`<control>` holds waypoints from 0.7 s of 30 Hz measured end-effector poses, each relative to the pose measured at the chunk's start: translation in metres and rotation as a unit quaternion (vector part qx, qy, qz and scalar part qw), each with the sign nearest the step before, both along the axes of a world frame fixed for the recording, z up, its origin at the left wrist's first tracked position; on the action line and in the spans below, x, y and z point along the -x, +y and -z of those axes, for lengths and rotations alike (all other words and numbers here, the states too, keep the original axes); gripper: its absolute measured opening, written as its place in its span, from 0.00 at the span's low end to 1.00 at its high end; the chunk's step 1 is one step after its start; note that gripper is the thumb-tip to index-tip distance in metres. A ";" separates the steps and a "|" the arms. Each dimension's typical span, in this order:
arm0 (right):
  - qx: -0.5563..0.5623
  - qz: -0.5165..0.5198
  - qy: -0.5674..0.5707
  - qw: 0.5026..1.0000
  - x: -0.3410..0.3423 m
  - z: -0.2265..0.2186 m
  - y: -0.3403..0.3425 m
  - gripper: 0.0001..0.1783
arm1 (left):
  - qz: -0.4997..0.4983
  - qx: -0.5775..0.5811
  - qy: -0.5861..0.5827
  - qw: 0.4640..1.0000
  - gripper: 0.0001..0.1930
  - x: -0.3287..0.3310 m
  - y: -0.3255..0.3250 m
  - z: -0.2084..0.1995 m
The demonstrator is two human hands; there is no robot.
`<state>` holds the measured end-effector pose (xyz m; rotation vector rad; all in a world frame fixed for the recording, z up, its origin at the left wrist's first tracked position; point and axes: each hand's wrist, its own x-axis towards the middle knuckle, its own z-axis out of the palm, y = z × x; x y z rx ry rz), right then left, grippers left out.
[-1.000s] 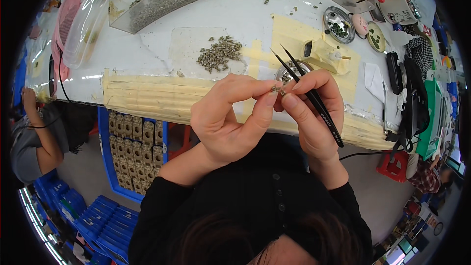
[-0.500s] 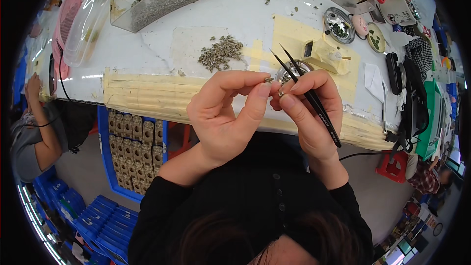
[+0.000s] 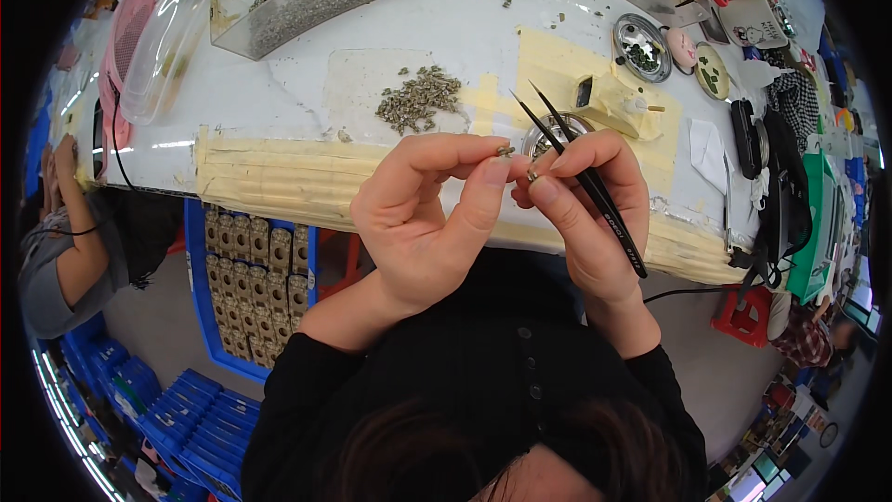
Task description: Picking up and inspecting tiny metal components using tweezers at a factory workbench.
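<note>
Between thumb and forefinger, my left hand [image 3: 432,209] pinches a small metal part [image 3: 505,151]. My right hand [image 3: 599,209] pinches another small metal part [image 3: 532,176] close beside it, so the fingertips of both hands nearly meet. Black pointed tweezers [image 3: 609,209] also rest in my right hand, their tips apart and pointing away from me. A round metal dish [image 3: 537,141] sits just behind my right fingers, partly hidden by them. Beyond my left hand, a pile of small metal parts [image 3: 418,100] lies on the table.
A clear bin [image 3: 325,0] full of small parts stands at the back left. A taped yellow block [image 3: 613,104] and a metal dish with dark green pieces [image 3: 642,48] are to the right. A blue crate [image 3: 223,353] stands below the table edge; another person's arm [image 3: 79,232] is far left.
My left hand has shifted very slightly left with its part. At the far left, the other person's hands have moved a little. My right hand stays nearly still.
</note>
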<state>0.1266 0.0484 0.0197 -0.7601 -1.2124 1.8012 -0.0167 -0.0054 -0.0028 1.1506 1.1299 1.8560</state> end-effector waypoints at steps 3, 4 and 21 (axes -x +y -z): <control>-0.004 -0.003 0.002 1.000 0.000 0.001 0.000 0.09 | 0.000 -0.006 -0.046 0.999 0.08 -0.002 0.000 -0.001; -0.007 -0.004 0.003 1.000 0.000 0.002 0.000 0.09 | 0.001 -0.009 -0.069 0.998 0.09 -0.002 0.000 -0.002; -0.020 -0.010 0.013 1.000 0.000 0.005 -0.001 0.09 | 0.012 0.026 -0.090 0.996 0.06 -0.004 0.001 -0.001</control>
